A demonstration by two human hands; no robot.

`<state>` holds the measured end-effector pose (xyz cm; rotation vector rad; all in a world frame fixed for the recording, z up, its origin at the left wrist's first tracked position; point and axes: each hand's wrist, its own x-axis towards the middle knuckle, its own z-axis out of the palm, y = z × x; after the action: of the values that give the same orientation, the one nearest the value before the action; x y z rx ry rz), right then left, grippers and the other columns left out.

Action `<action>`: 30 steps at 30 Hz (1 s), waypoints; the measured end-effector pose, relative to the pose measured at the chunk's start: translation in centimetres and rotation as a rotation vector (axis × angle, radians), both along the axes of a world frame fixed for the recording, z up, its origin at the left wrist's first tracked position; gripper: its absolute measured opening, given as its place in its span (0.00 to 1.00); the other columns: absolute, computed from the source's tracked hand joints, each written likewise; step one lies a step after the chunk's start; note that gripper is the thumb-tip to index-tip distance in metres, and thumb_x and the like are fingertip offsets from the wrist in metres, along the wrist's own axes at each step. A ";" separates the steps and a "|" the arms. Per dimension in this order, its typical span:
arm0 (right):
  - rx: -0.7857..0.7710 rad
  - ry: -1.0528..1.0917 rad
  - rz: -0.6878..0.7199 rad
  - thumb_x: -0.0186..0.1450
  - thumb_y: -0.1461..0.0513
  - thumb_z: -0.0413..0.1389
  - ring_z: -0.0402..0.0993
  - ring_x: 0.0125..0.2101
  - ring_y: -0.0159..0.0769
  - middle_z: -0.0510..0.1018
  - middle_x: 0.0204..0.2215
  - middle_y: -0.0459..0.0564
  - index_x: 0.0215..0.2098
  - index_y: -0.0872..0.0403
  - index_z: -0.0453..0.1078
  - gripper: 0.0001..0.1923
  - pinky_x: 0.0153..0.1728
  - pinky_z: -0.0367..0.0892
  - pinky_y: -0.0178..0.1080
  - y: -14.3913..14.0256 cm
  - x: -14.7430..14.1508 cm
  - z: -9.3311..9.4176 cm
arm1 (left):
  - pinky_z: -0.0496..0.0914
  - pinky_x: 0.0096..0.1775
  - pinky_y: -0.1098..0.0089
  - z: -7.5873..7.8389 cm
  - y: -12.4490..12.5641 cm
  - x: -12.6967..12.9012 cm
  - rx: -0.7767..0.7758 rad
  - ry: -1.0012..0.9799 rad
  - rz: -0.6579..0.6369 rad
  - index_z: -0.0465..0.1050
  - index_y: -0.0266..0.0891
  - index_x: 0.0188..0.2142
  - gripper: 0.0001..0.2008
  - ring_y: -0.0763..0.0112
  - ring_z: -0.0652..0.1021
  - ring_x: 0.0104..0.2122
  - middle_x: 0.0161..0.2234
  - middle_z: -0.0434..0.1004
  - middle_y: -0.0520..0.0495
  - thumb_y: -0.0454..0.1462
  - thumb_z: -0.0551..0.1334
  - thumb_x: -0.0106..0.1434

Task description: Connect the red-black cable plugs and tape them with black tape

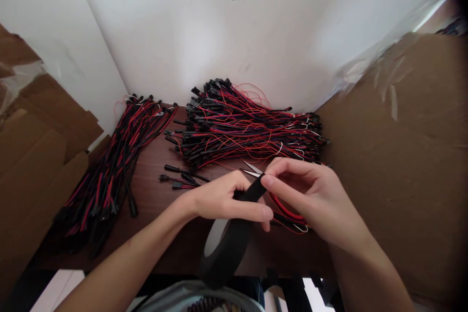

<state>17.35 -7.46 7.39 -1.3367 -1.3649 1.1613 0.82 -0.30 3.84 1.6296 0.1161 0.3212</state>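
Note:
My left hand [226, 200] is closed around a roll of black tape [228, 253], whose pale inner core faces left. From the roll a short strip of black tape [256, 189] runs up to my right hand [310, 190], where thumb and forefinger pinch its end. Small scissors [252, 169] show open, pointed blades just beyond those fingertips. A red loop, perhaps their handle, appears below my right palm; whether that hand also holds the scissors I cannot tell. Some red and black wires [283, 219] lie partly hidden under the right hand.
A big heap of red and black wires with black connectors [248, 126] lies against the white wall. Another bundle [109, 165] is at left, and a few loose leads [183, 178] sit between. Cardboard [402, 156] stands at right, more cardboard [40, 156] at left, on the brown table [153, 156].

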 end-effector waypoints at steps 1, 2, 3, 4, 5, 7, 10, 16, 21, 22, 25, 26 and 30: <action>0.020 -0.030 -0.013 0.58 0.57 0.65 0.70 0.22 0.29 0.75 0.22 0.45 0.26 0.54 0.72 0.10 0.23 0.65 0.31 0.0 0.1 0.1 | 0.60 0.27 0.74 0.0 0.1 0.0 -0.010 0.030 -0.007 0.78 0.32 0.28 0.18 0.76 0.67 0.23 0.21 0.68 0.52 0.47 0.62 0.61; 0.035 -0.057 -0.026 0.58 0.57 0.65 0.69 0.22 0.29 0.75 0.23 0.46 0.26 0.54 0.73 0.10 0.23 0.65 0.31 0.0 0.1 0.2 | 0.61 0.27 0.74 0.0 0.2 0.0 -0.020 0.050 -0.016 0.77 0.33 0.28 0.17 0.76 0.68 0.23 0.22 0.70 0.51 0.47 0.63 0.59; 0.045 -0.076 -0.035 0.58 0.57 0.65 0.69 0.23 0.29 0.75 0.23 0.46 0.26 0.54 0.74 0.10 0.23 0.64 0.30 0.0 0.2 0.2 | 0.62 0.28 0.74 -0.1 0.3 0.0 -0.030 0.061 -0.031 0.77 0.33 0.28 0.16 0.75 0.69 0.24 0.23 0.71 0.51 0.47 0.64 0.58; 0.048 -0.086 -0.041 0.57 0.57 0.65 0.68 0.23 0.28 0.75 0.23 0.46 0.25 0.54 0.74 0.10 0.23 0.64 0.30 -0.1 0.3 0.3 | 0.63 0.29 0.74 -0.2 0.4 0.0 -0.040 0.070 -0.050 0.76 0.34 0.28 0.16 0.75 0.70 0.25 0.24 0.72 0.51 0.47 0.65 0.57; 0.047 -0.088 -0.044 0.57 0.57 0.66 0.68 0.23 0.28 0.75 0.23 0.45 0.25 0.54 0.74 0.10 0.22 0.64 0.29 -0.2 0.4 0.3 | 0.63 0.29 0.74 -0.3 0.5 0.0 -0.049 0.087 -0.074 0.75 0.34 0.28 0.17 0.74 0.70 0.25 0.24 0.72 0.51 0.48 0.65 0.56; 0.040 -0.085 -0.048 0.56 0.57 0.67 0.68 0.22 0.27 0.75 0.22 0.45 0.25 0.54 0.74 0.10 0.23 0.65 0.28 -0.4 0.6 0.4 | 0.64 0.29 0.73 -0.6 0.6 0.0 -0.077 0.137 -0.130 0.73 0.35 0.28 0.19 0.74 0.70 0.25 0.24 0.71 0.51 0.51 0.66 0.54; 0.055 -0.086 -0.068 0.56 0.57 0.67 0.68 0.23 0.27 0.75 0.22 0.44 0.24 0.53 0.74 0.10 0.23 0.65 0.27 -0.7 0.9 0.8 | 0.63 0.28 0.73 -0.8 0.8 -0.1 -0.122 0.248 -0.222 0.69 0.36 0.27 0.23 0.74 0.68 0.24 0.24 0.69 0.52 0.55 0.68 0.49; 0.117 -0.117 -0.087 0.58 0.58 0.65 0.69 0.23 0.28 0.75 0.23 0.45 0.24 0.51 0.75 0.08 0.21 0.66 0.28 -1.0 1.0 2.0 | 0.68 0.39 0.68 -0.4 1.2 0.1 -0.165 0.321 -0.384 0.73 0.36 0.31 0.17 0.66 0.73 0.32 0.29 0.73 0.51 0.48 0.66 0.48; 0.113 -0.095 -0.210 0.58 0.55 0.65 0.66 0.18 0.29 0.73 0.20 0.44 0.24 0.50 0.75 0.09 0.15 0.62 0.31 -0.6 1.3 1.5 | 0.63 0.54 0.61 0.0 0.7 0.6 -0.258 -0.040 -0.374 0.78 0.36 0.31 0.14 0.54 0.74 0.46 0.37 0.79 0.44 0.40 0.57 0.51; 0.100 -0.092 -0.239 0.57 0.54 0.65 0.66 0.18 0.29 0.72 0.19 0.44 0.25 0.50 0.75 0.10 0.15 0.63 0.32 -0.6 1.4 1.4 | 0.63 0.54 0.60 0.0 0.5 0.6 -0.289 -0.084 -0.325 0.79 0.35 0.32 0.15 0.54 0.75 0.46 0.36 0.79 0.43 0.39 0.56 0.51; 0.073 -0.103 -0.277 0.56 0.52 0.66 0.68 0.17 0.32 0.73 0.18 0.45 0.25 0.50 0.75 0.11 0.15 0.65 0.35 -0.5 1.7 1.2 | 0.65 0.52 0.61 -0.5 -0.1 0.6 -0.350 -0.085 -0.199 0.79 0.31 0.39 0.18 0.58 0.76 0.41 0.34 0.80 0.41 0.40 0.54 0.59; 0.079 -0.116 -0.282 0.55 0.52 0.66 0.68 0.17 0.32 0.74 0.19 0.45 0.25 0.50 0.74 0.12 0.15 0.65 0.35 -0.5 1.8 1.3 | 0.66 0.50 0.62 -0.6 -0.2 0.6 -0.355 -0.064 -0.180 0.79 0.31 0.40 0.19 0.59 0.76 0.40 0.34 0.80 0.40 0.40 0.53 0.61; 0.114 -0.199 -0.291 0.56 0.52 0.65 0.68 0.17 0.31 0.74 0.19 0.45 0.24 0.50 0.74 0.12 0.15 0.64 0.34 -0.4 1.9 1.4 | 0.66 0.49 0.65 -0.6 -0.2 0.6 -0.309 -0.014 -0.163 0.79 0.31 0.41 0.19 0.63 0.76 0.39 0.34 0.80 0.42 0.38 0.52 0.63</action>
<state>19.20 -7.81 8.78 -1.5393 -1.3001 0.7623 1.42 -0.47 3.23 1.3206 0.0198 0.1793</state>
